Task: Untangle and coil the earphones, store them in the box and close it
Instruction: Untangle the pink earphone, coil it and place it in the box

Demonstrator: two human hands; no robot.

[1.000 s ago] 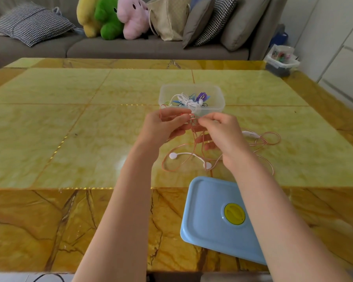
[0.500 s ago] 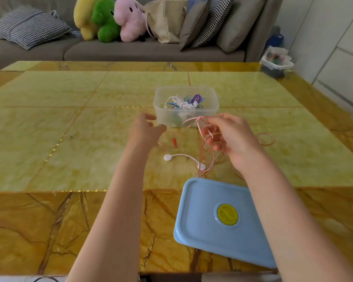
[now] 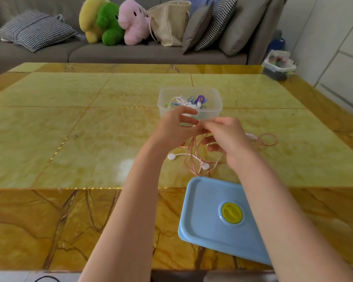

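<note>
No brand, label or legible writing is seen on any object. A clear plastic box (image 3: 190, 104) stands open near the middle of the table (image 3: 69, 139), and coiled earphones (image 3: 189, 101) in white, purple and blue are held inside it. Its light blue lid (image 3: 218, 220), marked with a round yellow valve (image 3: 232, 213), is laid flat near the front edge of the table, right of centre and well apart from the box.

The pink earphones (image 3: 194, 157) are held up just in front of the box. The cable is pinched between thumb and fingertips by the left hand (image 3: 176, 127), while the other fingers are spread apart. Right beside it, the same cable is pinched by the curled fingers of the right hand (image 3: 226, 137). Several loops are hung down from the two hands toward the table, and two white earbuds (image 3: 204, 165) are laid on the surface below. A further stretch of the pink cable is trailed to the right on the table, where a loose loop (image 3: 267, 139) is formed.

Beyond the far edge of the table, a grey sofa (image 3: 130, 51) is seen with plush toys (image 3: 114, 23), a woven bag (image 3: 169, 25) and checked cushions (image 3: 35, 29) on it. A small container (image 3: 278, 65) of coloured items is seen off the far right corner.
</note>
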